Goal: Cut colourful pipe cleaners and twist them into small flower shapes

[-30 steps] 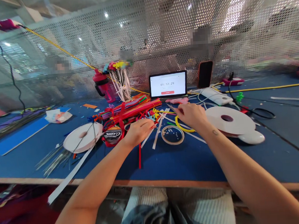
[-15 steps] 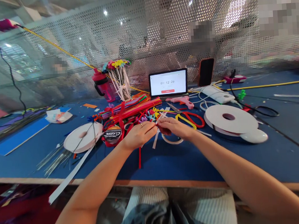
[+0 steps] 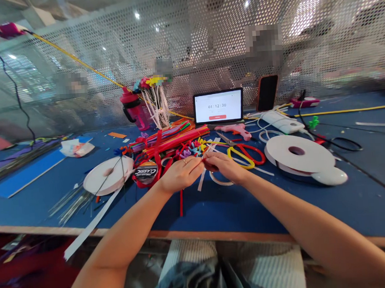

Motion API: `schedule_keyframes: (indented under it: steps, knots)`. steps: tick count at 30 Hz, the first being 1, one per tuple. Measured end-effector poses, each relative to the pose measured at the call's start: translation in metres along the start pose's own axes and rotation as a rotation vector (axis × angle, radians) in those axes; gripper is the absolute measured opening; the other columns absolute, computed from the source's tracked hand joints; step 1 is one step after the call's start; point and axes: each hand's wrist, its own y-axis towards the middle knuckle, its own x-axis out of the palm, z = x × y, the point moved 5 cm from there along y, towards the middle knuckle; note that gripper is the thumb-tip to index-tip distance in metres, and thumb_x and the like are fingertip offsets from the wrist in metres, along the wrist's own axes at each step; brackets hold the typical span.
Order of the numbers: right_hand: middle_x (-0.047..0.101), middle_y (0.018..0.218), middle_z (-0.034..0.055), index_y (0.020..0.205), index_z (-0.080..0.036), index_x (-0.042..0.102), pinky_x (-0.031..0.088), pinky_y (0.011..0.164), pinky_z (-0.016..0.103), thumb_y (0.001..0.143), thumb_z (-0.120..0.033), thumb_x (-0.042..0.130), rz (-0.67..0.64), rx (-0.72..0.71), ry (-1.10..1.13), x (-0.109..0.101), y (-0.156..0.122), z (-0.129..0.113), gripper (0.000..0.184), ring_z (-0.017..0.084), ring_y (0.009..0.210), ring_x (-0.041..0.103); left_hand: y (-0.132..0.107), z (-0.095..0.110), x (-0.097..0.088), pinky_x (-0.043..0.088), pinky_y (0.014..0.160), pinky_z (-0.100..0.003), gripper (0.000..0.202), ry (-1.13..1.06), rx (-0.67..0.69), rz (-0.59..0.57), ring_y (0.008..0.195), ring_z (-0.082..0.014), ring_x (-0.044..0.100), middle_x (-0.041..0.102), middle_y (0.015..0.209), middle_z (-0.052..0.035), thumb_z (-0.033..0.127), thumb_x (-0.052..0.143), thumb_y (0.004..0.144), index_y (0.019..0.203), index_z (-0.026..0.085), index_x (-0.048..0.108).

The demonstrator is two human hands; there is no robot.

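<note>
My left hand (image 3: 183, 174) and my right hand (image 3: 224, 166) meet fingertip to fingertip over the middle of the table. Both are closed in a pinch on a red pipe cleaner (image 3: 181, 203), whose straight end shows below my left palm; a speck of red also peeks out between the fingertips. Most of it is covered by my fingers. Right behind them lie small twisted pipe cleaner pieces (image 3: 193, 149) in purple, blue and yellow, and a bundle of red pipe cleaners (image 3: 182, 139). Scissors (image 3: 250, 155) with yellow and red handles rest beside my right hand.
White ribbon spools (image 3: 98, 180) flank me, the right spool (image 3: 300, 152) near a white mouse-shaped object (image 3: 333, 176). A tape roll (image 3: 146, 173), pink glue gun (image 3: 235, 129), tablet timer (image 3: 218, 105), phone (image 3: 267, 92), pink bottle (image 3: 133, 108) and bunched pipe-cleaner flowers (image 3: 157, 100) stand farther back.
The view has shifted very slightly. Both hands keep the same pinch at the same place, and the tablet's timer has gone from 01:12:29 to 01:12:30.
</note>
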Motion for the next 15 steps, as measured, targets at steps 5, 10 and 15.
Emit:
schedule_keyframes:
  steps: [5, 10, 15]
  knots:
    - [0.034, 0.053, -0.0054, 0.063, -0.018, 0.041, 0.020, 0.050, 0.025, 0.073, -0.023, 0.042, 0.065, -0.014, -0.006, 0.000, 0.001, 0.003, 0.011, 0.008, 0.050, 0.028, 0.000, 0.001, 0.004, 0.052, 0.076, -0.027, 0.018, -0.022, -0.054, -0.052, 0.088, -0.0163, 0.063, 0.066, 0.094, -0.0098, 0.016, 0.041, 0.089, 0.094, 0.013, 0.059]
    - [0.033, 0.054, -0.0046, 0.061, -0.018, 0.040, 0.020, 0.050, 0.026, 0.073, -0.021, 0.041, 0.074, -0.028, -0.025, -0.002, 0.000, 0.000, 0.012, 0.009, 0.051, 0.028, -0.002, -0.005, 0.008, 0.052, 0.081, -0.028, 0.018, -0.148, -0.141, -0.018, 0.091, -0.0166, 0.063, 0.066, 0.097, -0.0092, 0.016, 0.045, 0.087, 0.099, 0.013, 0.059]
    - [0.029, 0.056, -0.0044, 0.058, -0.019, 0.032, 0.018, 0.049, 0.026, 0.079, -0.027, 0.041, 0.057, -0.025, 0.039, -0.003, 0.000, 0.000, 0.025, 0.009, 0.050, 0.026, -0.006, -0.014, 0.014, 0.052, 0.080, -0.027, 0.018, -0.275, -0.248, 0.000, 0.089, -0.0145, 0.063, 0.066, 0.096, -0.0070, 0.017, 0.046, 0.087, 0.099, 0.016, 0.059]
